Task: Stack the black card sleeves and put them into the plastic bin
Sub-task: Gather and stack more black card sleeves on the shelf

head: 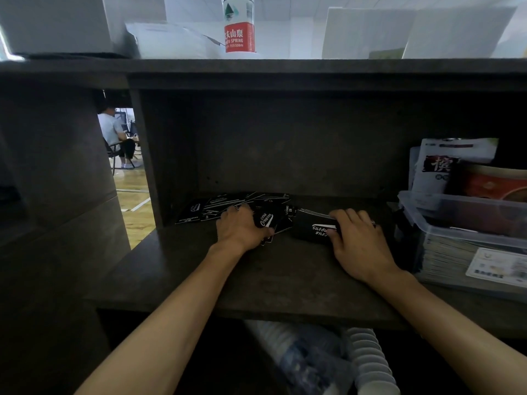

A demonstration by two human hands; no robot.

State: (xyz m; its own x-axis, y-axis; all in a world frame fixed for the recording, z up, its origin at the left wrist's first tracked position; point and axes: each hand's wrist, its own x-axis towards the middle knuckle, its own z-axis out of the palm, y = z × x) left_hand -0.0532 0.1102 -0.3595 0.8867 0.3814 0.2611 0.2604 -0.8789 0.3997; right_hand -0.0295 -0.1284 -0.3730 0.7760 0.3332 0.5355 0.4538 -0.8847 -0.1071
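1. While the right hand (360,246) curls its fingers over a squared stack of sleeves (315,228), thumb at the near edge, the left hand (241,229) pinches one loose sleeve (266,219).
2. Thin, light and probably slick, they would likely fan out; holding the stack by its long edges looks safest.
3. Beyond the left fingertips, scattered sleeves (225,205) lie on the dark shelf (285,275).
4. Right of the right-hand fingers sits the plastic bin (456,232), already holding packets.
5. Farther up, a water bottle (239,24) stands overhead.
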